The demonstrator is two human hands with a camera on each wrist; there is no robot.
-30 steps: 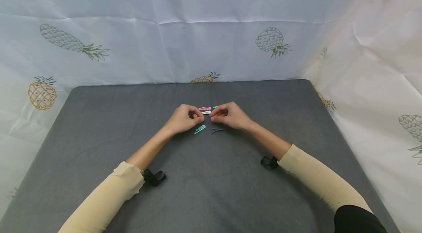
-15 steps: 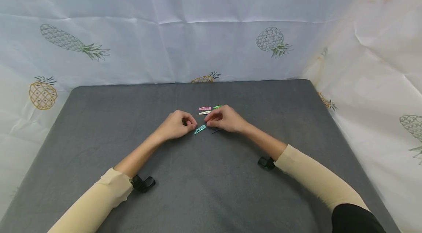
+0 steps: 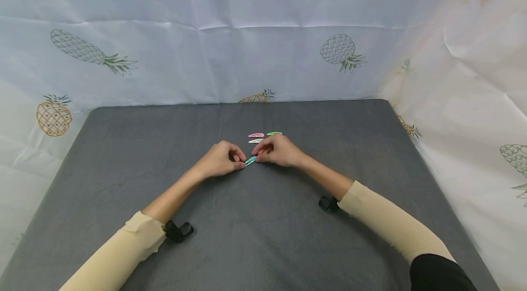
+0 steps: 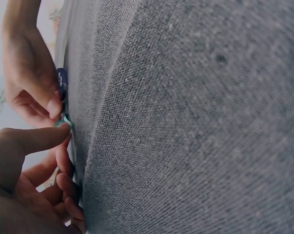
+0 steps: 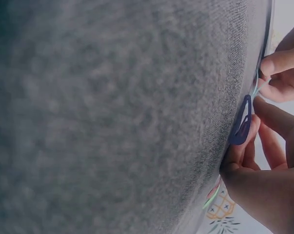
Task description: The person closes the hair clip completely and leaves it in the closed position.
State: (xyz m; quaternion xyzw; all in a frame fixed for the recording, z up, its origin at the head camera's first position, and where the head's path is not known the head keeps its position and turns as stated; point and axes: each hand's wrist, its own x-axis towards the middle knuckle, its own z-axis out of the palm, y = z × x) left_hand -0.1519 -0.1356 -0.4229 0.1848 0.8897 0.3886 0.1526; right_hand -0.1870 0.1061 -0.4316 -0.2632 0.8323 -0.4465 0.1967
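Note:
A teal snap hair clip (image 3: 250, 161) slants between my two hands in the head view. My left hand (image 3: 220, 159) pinches its lower left end between thumb and fingers, and my right hand (image 3: 280, 150) has thumb and fingertips on the upper right end. In the right wrist view the thin parts of this teal clip (image 5: 256, 87) stand spread apart. A dark blue hair clip (image 5: 242, 122) lies close by my right fingers; from the head it is almost wholly hidden under that hand.
Beyond my hands, a pink hair clip (image 3: 256, 135), a whitish one (image 3: 255, 141) and a green one (image 3: 274, 133) lie on the grey cloth-covered table (image 3: 255, 227). A pineapple-print curtain (image 3: 263, 53) hangs along the table's far edge.
Both hands have come down toward me from beside the whitish clip to the teal clip, and now hold its ends. The right hand has moved over the dark blue clip, covering it.

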